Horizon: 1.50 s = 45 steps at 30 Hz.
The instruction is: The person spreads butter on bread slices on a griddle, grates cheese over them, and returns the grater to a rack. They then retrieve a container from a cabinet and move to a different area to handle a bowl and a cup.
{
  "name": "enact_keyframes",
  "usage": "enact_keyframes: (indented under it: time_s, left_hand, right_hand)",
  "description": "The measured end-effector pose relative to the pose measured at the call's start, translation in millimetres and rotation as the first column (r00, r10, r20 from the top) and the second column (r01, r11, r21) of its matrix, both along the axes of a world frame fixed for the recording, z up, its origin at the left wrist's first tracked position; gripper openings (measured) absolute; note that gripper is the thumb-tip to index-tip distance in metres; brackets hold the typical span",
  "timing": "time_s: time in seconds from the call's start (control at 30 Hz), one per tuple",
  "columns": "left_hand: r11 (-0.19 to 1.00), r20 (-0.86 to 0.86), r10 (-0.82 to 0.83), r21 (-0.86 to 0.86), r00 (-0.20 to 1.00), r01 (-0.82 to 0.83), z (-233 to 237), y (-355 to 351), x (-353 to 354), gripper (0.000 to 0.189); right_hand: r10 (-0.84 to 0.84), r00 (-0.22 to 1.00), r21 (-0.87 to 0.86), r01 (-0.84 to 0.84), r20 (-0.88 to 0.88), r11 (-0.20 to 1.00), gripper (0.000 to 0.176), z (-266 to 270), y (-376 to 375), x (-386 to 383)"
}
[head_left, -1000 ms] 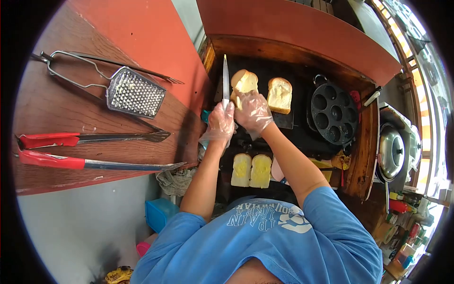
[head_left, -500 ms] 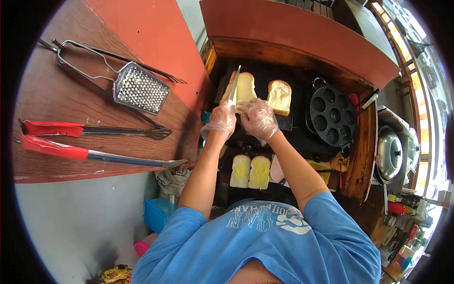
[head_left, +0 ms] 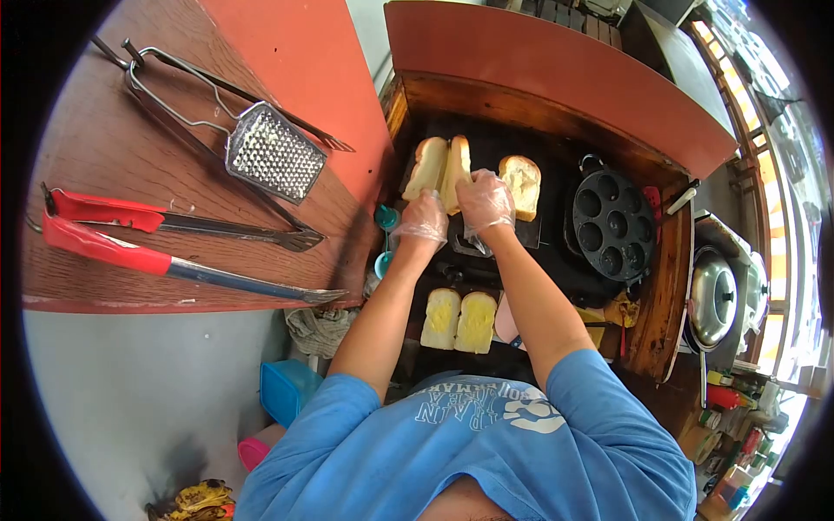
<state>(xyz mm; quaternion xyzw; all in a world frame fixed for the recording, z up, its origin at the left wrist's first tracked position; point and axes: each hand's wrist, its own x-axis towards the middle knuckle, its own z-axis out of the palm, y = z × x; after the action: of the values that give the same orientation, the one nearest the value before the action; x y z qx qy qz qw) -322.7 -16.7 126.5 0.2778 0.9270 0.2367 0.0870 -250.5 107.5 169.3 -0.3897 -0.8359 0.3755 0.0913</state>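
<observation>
Brown-crusted white bread slice point(head_left: 425, 169) lies at the left gloved hand point(head_left: 423, 217), its long axis running near to far; a narrow-looking neighbouring bread piece point(head_left: 455, 174) meets the right gloved hand point(head_left: 486, 204). Hands sit slightly apart, fingers at the near ends; their grip is unclear.

From the opened bread point(head_left: 456, 174), a lone bread piece point(head_left: 521, 184) sits at 3 o'clock, the cupped pan point(head_left: 617, 225) beyond it towards 4. Two slices point(head_left: 458, 321) lie side by side at 6, a cloth point(head_left: 320, 331) at 7. On the table point(head_left: 113, 291), a grater point(head_left: 276, 153) lies at 9, with tongs point(head_left: 107, 251) between 8 and 9.
</observation>
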Motion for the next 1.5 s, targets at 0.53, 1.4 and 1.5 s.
enact_keyframes:
  time_s: [0.53, 1.4, 1.5]
  left_hand:
    - [0.995, 0.125, -0.003, -0.094, 0.992, 0.015, 18, 20, 30, 0.052]
    - [0.994, 0.043, -0.086, -0.069, 0.995, 0.088, 2, 70, -21, 0.027]
    - [0.996, -0.017, -0.084, 0.008, 0.996, 0.085, -7, 68, -27, 0.026]
  right_hand:
    - [0.072, 0.993, 0.044, -0.076, 0.095, 0.996, 0.04, -17, 24, 12]
    - [-0.046, 0.998, 0.074, 0.048, -0.031, 0.996, 0.029, -8, 53, -10]
    - [-0.061, 0.996, 0.091, 0.066, -0.062, 0.994, 0.03, -3, 56, -8]
